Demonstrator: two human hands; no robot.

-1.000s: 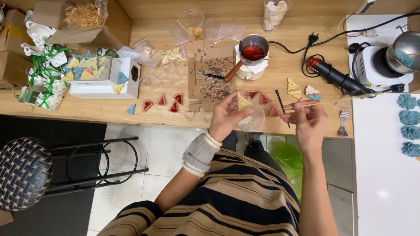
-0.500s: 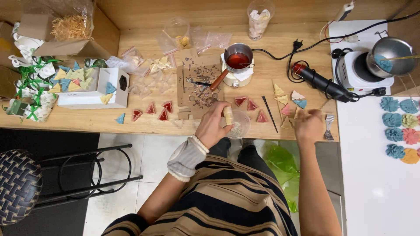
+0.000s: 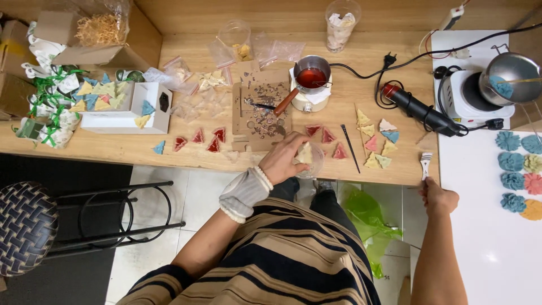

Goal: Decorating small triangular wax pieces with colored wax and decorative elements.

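The person's left hand (image 3: pixel 282 161) holds a small pale yellow triangle piece (image 3: pixel 305 153) over the near edge of the wooden worktop (image 3: pixel 197 158), with the fingers curled shut around it and a clear plastic bag (image 3: pixel 314 164) just under it. The right hand (image 3: pixel 437 199) is off to the right, fingers closed on the handle of a small white brush (image 3: pixel 425 165). The yellow piece looks smooth and waxy, so it could slip out and drop to the floor, since it sits right at the edge. The thin bag is soft and floppy (it may fold shut by itself). Farther back stands a little metal pot (image 3: pixel 311 75) of shiny red liquid with a wooden handle, and a bump from an arm could tip it onto the brown cardboard sheet (image 3: pixel 259 113) beside it. Red triangles (image 3: pixel 206 141) lie flat to the left, and more yellow, pink and blue ones (image 3: pixel 375 144) lie to the right, near a thin dark stick (image 3: pixel 350 148). A black heat tool (image 3: pixel 418 110) with a cord lies at the far right; the cord could catch a sleeve.
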